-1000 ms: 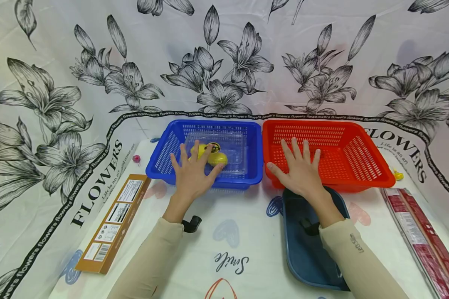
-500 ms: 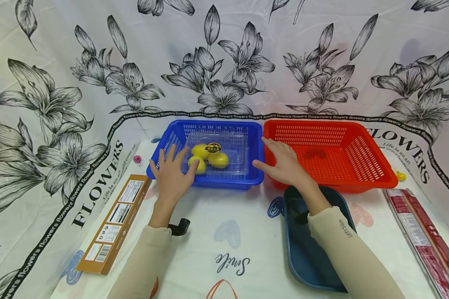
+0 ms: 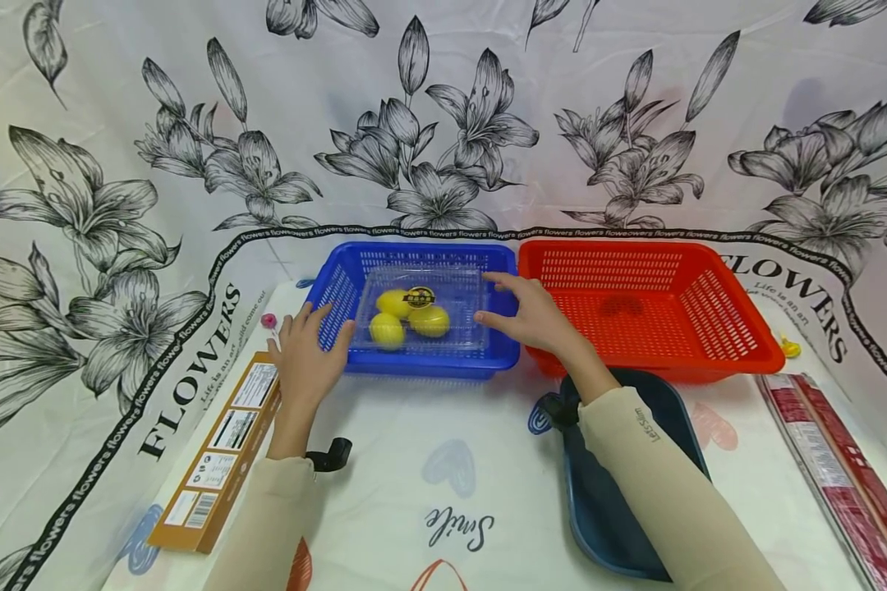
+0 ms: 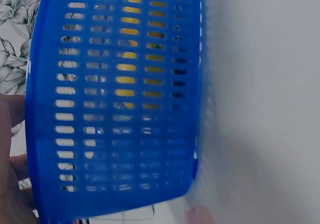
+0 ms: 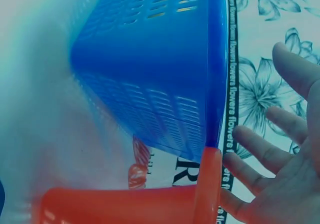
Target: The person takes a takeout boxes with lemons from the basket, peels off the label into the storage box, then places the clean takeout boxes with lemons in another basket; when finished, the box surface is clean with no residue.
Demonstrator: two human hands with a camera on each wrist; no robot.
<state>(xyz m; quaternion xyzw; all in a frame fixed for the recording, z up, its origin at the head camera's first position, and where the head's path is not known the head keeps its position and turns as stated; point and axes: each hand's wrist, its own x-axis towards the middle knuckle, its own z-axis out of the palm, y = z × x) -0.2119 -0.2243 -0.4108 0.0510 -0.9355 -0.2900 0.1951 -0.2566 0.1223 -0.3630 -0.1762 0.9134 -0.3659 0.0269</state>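
A blue plastic basket (image 3: 443,365) holds a clear plastic box (image 3: 464,283), with three lemons (image 3: 429,321) showing through its lid under a dark label. My left hand (image 3: 306,361) is at the basket's left front corner, fingers apart and relaxed. In the left wrist view its fingers (image 4: 20,166) are beside the rim of the blue basket (image 4: 115,176). Over the basket's right side, my right hand (image 3: 528,316) has thumb and fingers spread, fingertips near the box's right edge. The right wrist view shows that right hand (image 5: 280,159) with nothing in it.
A red basket (image 3: 650,361) stands against the blue one's right side. In front of it lies a dark blue tray (image 3: 591,509), partly under my right forearm. A long brown box (image 3: 207,472) lies at left, a red and silver package (image 3: 828,468) at right.
My left hand has moved left from over the blue basket to its left corner. My right hand has moved left from over the red basket to the blue basket's right side.
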